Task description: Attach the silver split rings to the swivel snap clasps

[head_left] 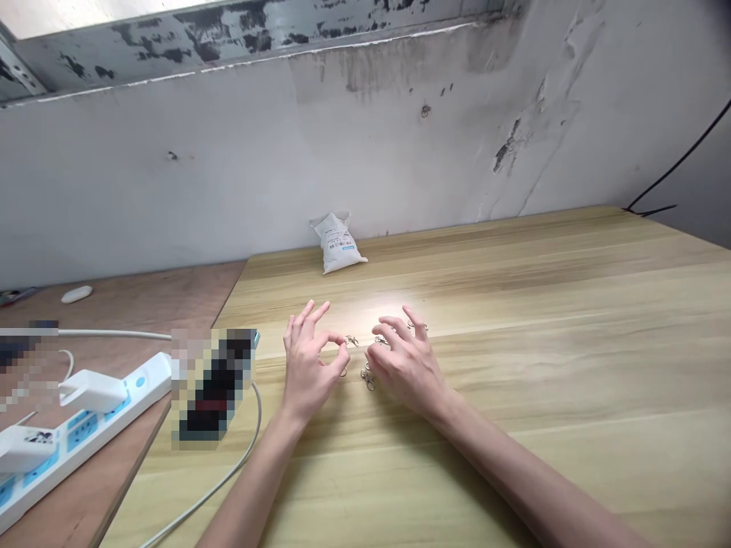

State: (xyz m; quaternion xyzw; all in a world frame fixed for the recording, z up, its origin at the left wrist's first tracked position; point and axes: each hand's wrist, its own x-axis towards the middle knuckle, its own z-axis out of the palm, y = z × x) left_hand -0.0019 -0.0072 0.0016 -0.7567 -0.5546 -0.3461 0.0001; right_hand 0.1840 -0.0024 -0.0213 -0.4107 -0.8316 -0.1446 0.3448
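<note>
My left hand is closed in a pinch, thumb against index finger, with the other fingers raised. A small metal ring shows just under the thumb and appears to be in the pinch. Right by those fingertips is a small metal clasp. My right hand bends over the wood-grain table, thumb and index finger together; whatever they hold is hidden. Below its fingertips lie silvery clasps with rings. More metal clasps show partly between and behind its fingers.
A white plastic packet with a printed label leans near the wall. To the left are a blurred-out phone-like object, a white cable and a power strip with plugs. A white oval object rests on the brown board.
</note>
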